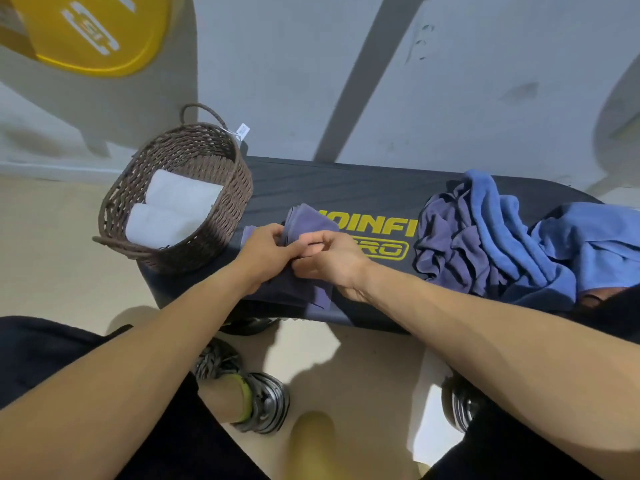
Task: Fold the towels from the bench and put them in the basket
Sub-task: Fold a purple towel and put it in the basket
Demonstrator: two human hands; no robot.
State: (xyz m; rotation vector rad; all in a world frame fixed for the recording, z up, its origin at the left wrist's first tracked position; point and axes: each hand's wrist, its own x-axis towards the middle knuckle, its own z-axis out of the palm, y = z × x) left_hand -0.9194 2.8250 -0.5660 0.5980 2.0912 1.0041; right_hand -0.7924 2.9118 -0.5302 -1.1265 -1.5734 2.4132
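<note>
Folding is under way on the purple towel, which lies partly doubled near the left end of the bench, one flap raised toward the far edge and another part draped over the near edge. Both hands meet on its middle. The left hand has its fingers curled round a gathered layer, and the right hand pinches the cloth just beside it, thumb against forefinger; they touch each other, probably so that the edges line up before the next fold is pressed down. Keeping the towel flat on the padded top gives a firm surface to crease against.

Just to the left, standing on the left end of the bench, is the woven basket, close enough that a finished towel needs only a short carry. Two white folded towels already lie side by side inside it, leaving room, I would guess, on top of them.

Toward the right end of the bench a crumpled purple towel lies against a heap of blue towels, unfolded and well apart from the hands, so the working spot stays free. My guess is that the job is less than half done.

The person's shoes show on the floor below the near edge.
</note>
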